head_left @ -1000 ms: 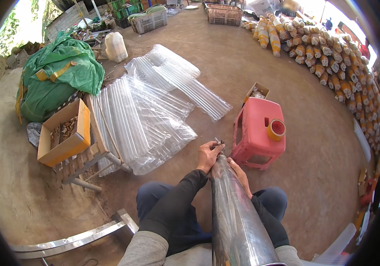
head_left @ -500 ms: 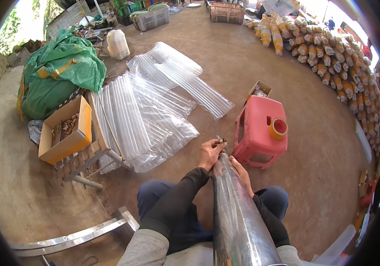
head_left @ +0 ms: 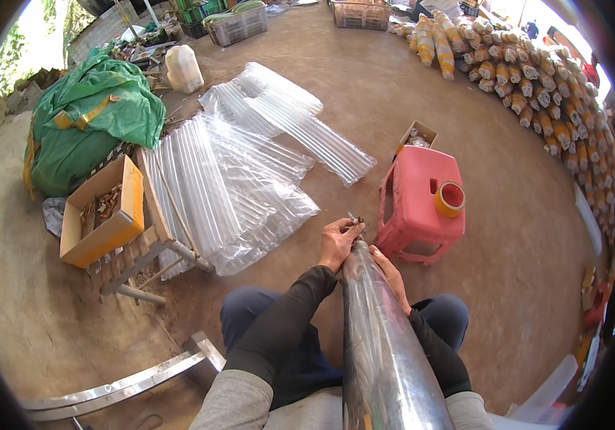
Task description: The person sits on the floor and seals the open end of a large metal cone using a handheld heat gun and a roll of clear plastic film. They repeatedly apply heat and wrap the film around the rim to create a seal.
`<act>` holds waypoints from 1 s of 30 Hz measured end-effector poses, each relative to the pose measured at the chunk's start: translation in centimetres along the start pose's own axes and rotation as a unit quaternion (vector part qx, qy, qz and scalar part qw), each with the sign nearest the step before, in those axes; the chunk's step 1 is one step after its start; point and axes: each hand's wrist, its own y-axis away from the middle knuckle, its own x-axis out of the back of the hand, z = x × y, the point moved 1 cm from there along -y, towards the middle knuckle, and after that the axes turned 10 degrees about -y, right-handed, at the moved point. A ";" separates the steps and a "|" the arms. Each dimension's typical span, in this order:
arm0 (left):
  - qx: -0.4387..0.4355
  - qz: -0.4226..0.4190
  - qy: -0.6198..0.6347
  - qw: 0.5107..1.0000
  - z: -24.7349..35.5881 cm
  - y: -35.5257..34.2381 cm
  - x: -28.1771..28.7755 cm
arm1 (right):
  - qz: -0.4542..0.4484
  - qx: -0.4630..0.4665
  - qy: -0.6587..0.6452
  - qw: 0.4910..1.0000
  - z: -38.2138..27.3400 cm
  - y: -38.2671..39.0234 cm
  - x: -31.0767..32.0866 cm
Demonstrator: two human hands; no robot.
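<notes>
A long dark, glossy tube (head_left: 386, 344) in clear plastic film rises from my lap between my knees, narrowing at its far end. At that end my left hand (head_left: 337, 244) is closed, thumb and fingertips pinched on a small bunched tip, too small to make out. Along the tube's right side lies my right hand (head_left: 392, 275), its visible fingers stretched out flat against the film. Just beyond it stands a red plastic stool (head_left: 418, 186) with a roll of yellow tape (head_left: 450, 198) on its seat.
Clear plastic sleeves (head_left: 250, 186) are spread on the floor ahead. An open cardboard box (head_left: 137, 201) with brown pieces sits on a slatted rack at left, near a green tarp bundle (head_left: 99, 122). Many yellow-banded wrapped rolls (head_left: 522, 86) are piled at right. A metal frame (head_left: 128, 383) lies lower left.
The view has shifted slightly, so the surroundings sit a little higher and further left. My left fingers have moved slightly at the tip; the right hand stays on the tube.
</notes>
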 end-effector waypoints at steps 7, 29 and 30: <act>-0.009 -0.006 -0.016 1.000 0.2 0.0 0.0 | 0.031 -0.027 0.019 0.999 -0.1 -0.4 0.5; -0.005 0.001 -0.002 1.000 -0.3 -0.2 0.2 | 0.044 -0.014 0.019 0.999 0.2 -0.8 0.5; -0.007 0.001 -0.005 1.000 -0.2 -0.2 0.2 | 0.046 -0.014 0.017 0.999 0.2 -0.8 0.4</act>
